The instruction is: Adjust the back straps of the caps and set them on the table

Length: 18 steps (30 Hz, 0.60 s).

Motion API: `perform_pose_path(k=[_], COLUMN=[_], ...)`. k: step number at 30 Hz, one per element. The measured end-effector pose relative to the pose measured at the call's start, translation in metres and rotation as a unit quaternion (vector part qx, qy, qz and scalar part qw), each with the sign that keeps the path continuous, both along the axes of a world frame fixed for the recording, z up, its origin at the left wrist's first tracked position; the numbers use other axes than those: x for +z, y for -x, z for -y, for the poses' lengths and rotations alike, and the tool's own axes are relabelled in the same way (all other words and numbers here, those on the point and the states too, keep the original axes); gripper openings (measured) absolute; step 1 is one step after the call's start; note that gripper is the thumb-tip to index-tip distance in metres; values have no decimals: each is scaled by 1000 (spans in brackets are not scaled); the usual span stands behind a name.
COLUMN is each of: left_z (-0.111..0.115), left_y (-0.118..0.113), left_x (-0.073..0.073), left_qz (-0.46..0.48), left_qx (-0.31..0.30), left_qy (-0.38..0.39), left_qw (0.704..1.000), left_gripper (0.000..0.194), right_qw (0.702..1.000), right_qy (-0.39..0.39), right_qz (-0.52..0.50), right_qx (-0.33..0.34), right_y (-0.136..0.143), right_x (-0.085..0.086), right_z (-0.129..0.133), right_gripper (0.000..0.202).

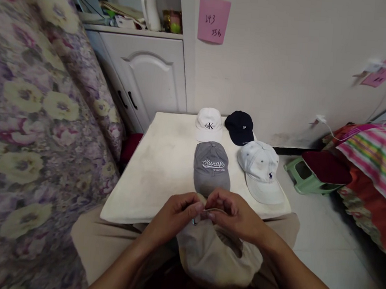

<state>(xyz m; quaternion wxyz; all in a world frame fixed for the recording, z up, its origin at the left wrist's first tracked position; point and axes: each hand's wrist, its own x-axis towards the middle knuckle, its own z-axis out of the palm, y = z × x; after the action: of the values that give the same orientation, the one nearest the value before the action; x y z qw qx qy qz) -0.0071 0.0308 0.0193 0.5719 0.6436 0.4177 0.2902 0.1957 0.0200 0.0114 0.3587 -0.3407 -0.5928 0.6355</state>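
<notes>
A beige cap [217, 257] hangs over my lap, its crown toward me. Both hands pinch its strap at the back opening, where a small metal buckle [194, 221] shows. My left hand [177, 212] is closed on the strap's left side. Fingers of my right hand [232, 212] are closed on the strap's other part. Just beyond my hands lies a grey cap [212, 166] with white lettering. A pale blue cap [261, 167] sits to its right. Farther back are a white cap [209, 123] and a navy cap [240, 127].
The caps rest on a cream-covered table [144, 172] against the wall. A floral curtain [40, 128] hangs at left beside a white cabinet [148, 69]. At right stand a green stool [302, 175] and a bed with a striped cover [379, 154].
</notes>
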Motion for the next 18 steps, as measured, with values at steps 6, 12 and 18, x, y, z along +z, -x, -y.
perform_pose_path(k=[6, 12, 18], left_z=[3, 2, 2], left_y=[5, 5, 9], left_x=[-10, -12, -15], left_qz=[-11, -5, 102], left_qx=[-35, -27, -6], left_qy=[-7, 4, 125], left_qw=[999, 1000, 987], left_gripper=[40, 42, 31], right_qw=[999, 999, 1000], right_qy=[-23, -12, 20], right_qz=[25, 25, -17], right_qx=[-20, -29, 18], right_y=[4, 4, -8], right_x=[2, -2, -2], right_z=[-2, -2, -12], right_gripper=[13, 12, 22])
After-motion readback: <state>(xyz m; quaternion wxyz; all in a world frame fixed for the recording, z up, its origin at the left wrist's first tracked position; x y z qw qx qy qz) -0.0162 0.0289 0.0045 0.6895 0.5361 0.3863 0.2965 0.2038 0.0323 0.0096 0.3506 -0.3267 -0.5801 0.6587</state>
